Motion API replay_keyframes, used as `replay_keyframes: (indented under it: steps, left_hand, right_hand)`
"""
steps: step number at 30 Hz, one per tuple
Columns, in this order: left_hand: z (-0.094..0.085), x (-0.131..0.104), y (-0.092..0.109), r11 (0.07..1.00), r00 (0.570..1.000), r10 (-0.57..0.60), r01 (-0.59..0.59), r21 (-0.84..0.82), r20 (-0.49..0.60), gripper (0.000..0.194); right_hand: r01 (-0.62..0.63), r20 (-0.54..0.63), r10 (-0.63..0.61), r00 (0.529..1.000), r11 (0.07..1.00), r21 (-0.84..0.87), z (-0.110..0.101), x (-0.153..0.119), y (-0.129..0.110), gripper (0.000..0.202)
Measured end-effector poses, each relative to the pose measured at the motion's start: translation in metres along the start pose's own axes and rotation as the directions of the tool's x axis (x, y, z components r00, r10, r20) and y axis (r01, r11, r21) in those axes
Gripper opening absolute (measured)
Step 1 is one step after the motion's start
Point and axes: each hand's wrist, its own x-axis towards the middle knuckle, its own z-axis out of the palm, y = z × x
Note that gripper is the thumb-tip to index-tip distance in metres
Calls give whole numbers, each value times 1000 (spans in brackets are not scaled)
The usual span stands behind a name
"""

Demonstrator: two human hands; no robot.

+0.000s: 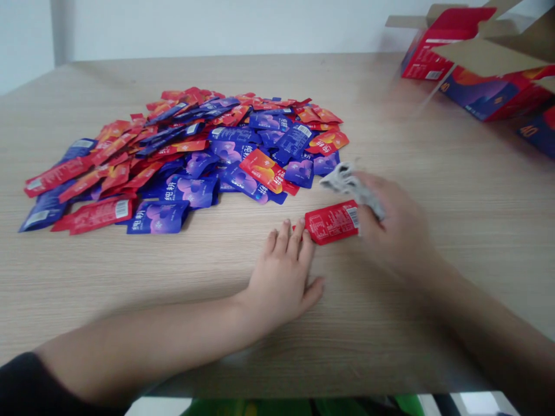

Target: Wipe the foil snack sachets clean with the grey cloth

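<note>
A single red sachet (332,223) lies flat on the wooden table, its printed back and barcode facing up. My left hand (284,268) rests palm down with fingers stretched out, the fingertips touching the sachet's left end. My right hand (392,222), blurred by motion, grips a crumpled grey-white cloth (349,182) at the sachet's right end. Part of the cloth is hidden behind my right fingers. Beyond both hands spreads a large heap of red and purple-blue sachets (195,179).
At the far right stand opened cartons: a red box (427,60) with raised flaps, a purple-and-red box (485,92), and another dark blue box (540,133) cut off by the frame. A white wall (234,26) runs behind the table (130,289).
</note>
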Motion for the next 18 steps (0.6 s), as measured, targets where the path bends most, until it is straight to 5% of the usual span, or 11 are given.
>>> replay_keyframes:
  steps: [3,5,14,18]
  left_hand:
    - [-1,0,1,1000,1000,-9,9,5,-3,73]
    - [-2,0,2,1000,1000,-16,16,13,-3,73]
    - [1,1,4,998,1000,-13,12,61,11,81]
    - [3,0,2,999,1000,5,-5,39,-4,79]
  right_hand:
    - [255,315,-246,917,967,12,23,-11,-21,46]
    - [285,380,-260,888,958,-11,32,-18,-29,45]
    - [98,361,24,932,944,-315,24,-32,-23,48]
    - [66,337,49,940,945,-321,22,-38,-15,48]
